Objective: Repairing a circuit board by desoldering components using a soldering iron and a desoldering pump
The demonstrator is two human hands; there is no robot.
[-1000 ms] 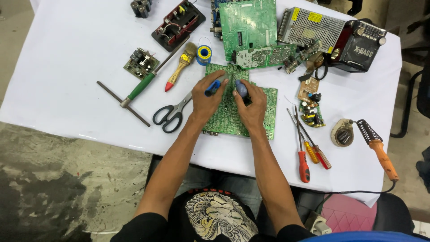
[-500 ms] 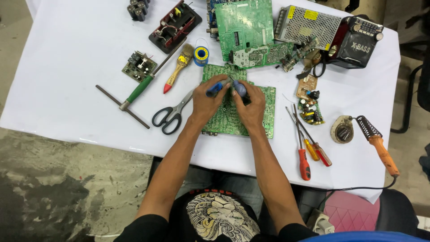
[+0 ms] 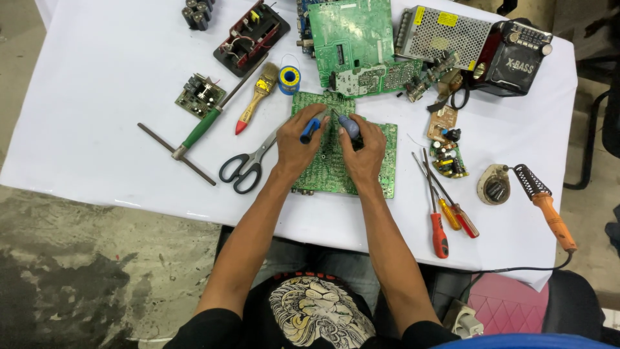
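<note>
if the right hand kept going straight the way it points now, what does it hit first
The right hand points up the table across the green circuit board. Next in that line is probably the smaller board just beyond; height is hard to judge.

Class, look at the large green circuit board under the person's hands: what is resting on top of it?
Both hands, left hand and right hand, each gripping a blue-handled tool, rest on the green circuit board. The board beneath them is hidden.

We see a table covered by a smooth white cloth [image 3: 97,97] that catches soft, even light and hangs slightly over the near edge. Below it lies a rough grey concrete floor [image 3: 84,271] with dark blotchy stains. At the right edge stands a black metal chair frame [image 3: 597,129].
</note>
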